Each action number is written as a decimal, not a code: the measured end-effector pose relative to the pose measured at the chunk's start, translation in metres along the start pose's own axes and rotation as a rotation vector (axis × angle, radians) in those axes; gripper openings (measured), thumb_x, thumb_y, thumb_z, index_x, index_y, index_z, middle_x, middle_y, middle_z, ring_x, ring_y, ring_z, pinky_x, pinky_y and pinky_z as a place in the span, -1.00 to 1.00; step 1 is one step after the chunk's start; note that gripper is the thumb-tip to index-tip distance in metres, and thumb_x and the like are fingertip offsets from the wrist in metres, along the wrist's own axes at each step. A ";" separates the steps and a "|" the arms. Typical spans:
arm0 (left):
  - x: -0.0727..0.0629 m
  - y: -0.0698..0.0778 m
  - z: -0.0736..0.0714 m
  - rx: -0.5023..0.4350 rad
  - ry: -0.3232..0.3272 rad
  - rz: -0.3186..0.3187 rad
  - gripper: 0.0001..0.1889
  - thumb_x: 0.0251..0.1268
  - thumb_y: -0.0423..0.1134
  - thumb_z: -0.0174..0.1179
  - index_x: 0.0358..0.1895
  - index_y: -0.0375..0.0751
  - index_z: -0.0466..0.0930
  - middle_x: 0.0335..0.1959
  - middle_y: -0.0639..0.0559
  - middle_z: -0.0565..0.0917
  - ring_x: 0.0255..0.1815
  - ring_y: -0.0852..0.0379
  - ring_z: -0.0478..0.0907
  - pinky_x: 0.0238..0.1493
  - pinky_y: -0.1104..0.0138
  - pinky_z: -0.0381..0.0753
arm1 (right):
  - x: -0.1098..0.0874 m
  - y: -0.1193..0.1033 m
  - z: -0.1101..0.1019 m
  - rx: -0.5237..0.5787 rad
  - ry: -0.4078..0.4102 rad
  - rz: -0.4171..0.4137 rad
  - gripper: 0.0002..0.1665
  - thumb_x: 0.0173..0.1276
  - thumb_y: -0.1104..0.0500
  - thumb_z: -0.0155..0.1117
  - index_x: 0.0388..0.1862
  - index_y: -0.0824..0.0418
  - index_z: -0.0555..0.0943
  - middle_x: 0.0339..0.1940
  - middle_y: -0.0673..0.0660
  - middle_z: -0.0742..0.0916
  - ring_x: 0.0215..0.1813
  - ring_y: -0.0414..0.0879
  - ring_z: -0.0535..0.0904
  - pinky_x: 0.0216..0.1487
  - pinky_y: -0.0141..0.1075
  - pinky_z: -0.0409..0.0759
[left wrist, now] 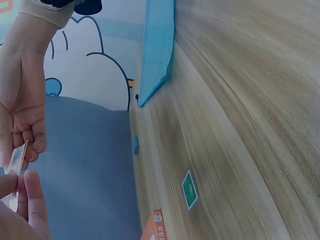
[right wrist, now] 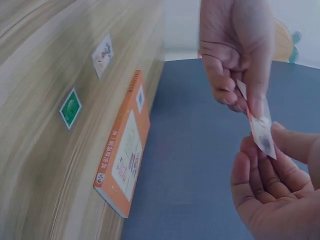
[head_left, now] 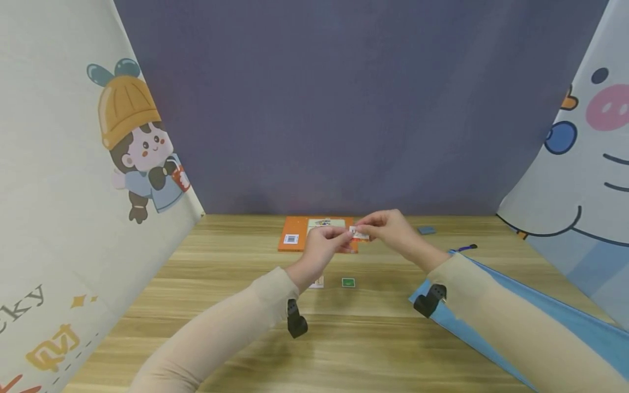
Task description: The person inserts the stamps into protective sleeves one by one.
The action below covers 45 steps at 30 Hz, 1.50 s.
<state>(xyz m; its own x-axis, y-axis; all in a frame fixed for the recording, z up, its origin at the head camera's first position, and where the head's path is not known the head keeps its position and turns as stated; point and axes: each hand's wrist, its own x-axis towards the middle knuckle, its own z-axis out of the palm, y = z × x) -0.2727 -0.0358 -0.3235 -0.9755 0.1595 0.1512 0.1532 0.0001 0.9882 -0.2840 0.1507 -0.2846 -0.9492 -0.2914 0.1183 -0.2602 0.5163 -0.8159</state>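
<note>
Both hands come together around a small white printed card, raised over the far part of the table. My left hand pinches its left end between thumb and fingers. From the other side, my right hand pinches the right end. In the right wrist view the card is seen tilted, with faint red and dark print. Below the hands lie a green card with a white border and another pale printed card, the latter partly covered by the left wrist in the head view.
An orange book with a barcode lies at the table's far edge, behind the hands. Farther right are a small grey-blue block and a blue cloth-like sheet under the right forearm. A dark curtain hangs behind the table.
</note>
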 end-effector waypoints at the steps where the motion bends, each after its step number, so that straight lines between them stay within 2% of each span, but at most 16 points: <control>1: 0.000 0.000 0.000 -0.003 0.007 0.001 -0.73 0.31 -0.23 0.26 -0.07 -0.37 0.67 -0.15 -0.30 0.71 -0.41 0.23 0.66 -0.16 0.30 0.75 | 0.000 0.001 -0.001 0.012 -0.002 -0.001 -0.65 0.39 0.01 0.27 -0.01 0.22 0.68 -0.13 0.15 0.76 -0.18 -0.07 0.65 -0.10 -0.23 0.71; 6: 0.000 -0.001 -0.002 -0.029 0.043 -0.023 -0.76 0.30 -0.24 0.27 -0.10 -0.36 0.68 -0.15 -0.32 0.70 -0.44 0.24 0.65 -0.11 0.22 0.75 | -0.001 0.007 -0.005 0.089 -0.021 0.037 -0.57 0.38 0.03 0.28 0.02 0.36 0.62 -0.27 0.14 0.76 -0.22 -0.07 0.67 -0.12 -0.27 0.71; 13: 0.002 -0.002 -0.002 -0.073 0.046 -0.025 -0.76 0.29 -0.26 0.28 -0.11 -0.38 0.68 -0.23 -0.23 0.72 -0.44 0.22 0.64 -0.17 0.26 0.76 | -0.002 0.011 -0.002 0.123 -0.030 0.047 -0.58 0.35 0.07 0.31 -0.05 0.41 0.61 -0.42 -0.01 0.75 -0.33 -0.17 0.66 -0.18 -0.32 0.71; 22: 0.002 -0.003 0.000 -0.069 0.060 -0.033 -0.76 0.29 -0.27 0.28 -0.10 -0.38 0.68 -0.09 -0.42 0.66 -0.45 0.22 0.66 -0.17 0.26 0.76 | -0.003 0.010 0.001 0.129 0.005 0.070 -0.61 0.37 0.08 0.29 -0.05 0.41 0.63 -0.41 0.01 0.75 -0.33 -0.18 0.65 -0.17 -0.31 0.71; 28: 0.002 -0.002 0.001 -0.072 0.065 -0.035 -0.77 0.29 -0.27 0.27 -0.11 -0.38 0.68 -0.10 -0.39 0.67 -0.44 0.20 0.66 -0.19 0.28 0.76 | -0.002 0.011 0.003 0.135 0.021 0.077 -0.61 0.37 0.10 0.29 -0.06 0.42 0.63 -0.43 0.02 0.75 -0.33 -0.15 0.66 -0.18 -0.31 0.71; 31: 0.002 -0.002 0.001 -0.076 0.070 -0.044 -0.78 0.28 -0.28 0.28 -0.12 -0.38 0.67 -0.11 -0.39 0.68 -0.44 0.21 0.66 -0.18 0.28 0.76 | -0.002 0.011 0.003 0.129 0.026 0.078 -0.60 0.37 0.08 0.29 -0.05 0.42 0.63 -0.38 0.09 0.77 -0.31 -0.12 0.67 -0.17 -0.31 0.71; 35: 0.002 -0.001 0.002 -0.070 0.081 -0.038 -0.78 0.28 -0.29 0.28 -0.12 -0.40 0.67 -0.22 -0.29 0.72 -0.45 0.23 0.65 -0.21 0.32 0.75 | -0.003 0.010 0.004 0.134 0.035 0.083 -0.59 0.37 0.08 0.29 -0.04 0.43 0.62 -0.28 0.20 0.78 -0.33 -0.16 0.66 -0.15 -0.31 0.70; 36: 0.000 0.002 0.003 -0.064 0.081 -0.039 -0.77 0.29 -0.30 0.27 -0.12 -0.42 0.67 -0.23 -0.28 0.72 -0.46 0.23 0.65 -0.21 0.32 0.75 | -0.003 0.009 0.004 0.138 0.038 0.084 -0.59 0.37 0.09 0.30 -0.05 0.43 0.62 -0.28 0.20 0.78 -0.34 -0.18 0.66 -0.15 -0.30 0.70; 41: 0.002 0.002 0.004 -0.066 0.088 -0.028 -0.75 0.28 -0.32 0.27 -0.09 -0.46 0.65 -0.28 -0.24 0.72 -0.47 0.24 0.64 -0.22 0.33 0.75 | -0.002 0.009 0.007 0.153 0.052 0.087 -0.62 0.36 0.11 0.30 -0.06 0.44 0.63 -0.32 0.14 0.78 -0.37 -0.21 0.65 -0.17 -0.31 0.70; 45: 0.005 -0.003 0.005 -0.078 0.090 -0.017 -0.74 0.28 -0.31 0.28 -0.08 -0.47 0.64 -0.29 -0.21 0.73 -0.44 0.18 0.67 -0.22 0.33 0.76 | -0.002 0.008 0.009 0.160 0.060 0.083 -0.64 0.36 0.13 0.30 -0.08 0.44 0.63 -0.37 0.10 0.78 -0.38 -0.20 0.65 -0.17 -0.29 0.71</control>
<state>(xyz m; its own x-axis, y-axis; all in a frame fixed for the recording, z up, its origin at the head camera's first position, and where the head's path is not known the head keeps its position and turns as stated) -0.2769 -0.0303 -0.3257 -0.9886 0.0713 0.1328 0.1274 -0.0756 0.9890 -0.2829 0.1483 -0.2962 -0.9764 -0.2022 0.0763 -0.1537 0.4009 -0.9032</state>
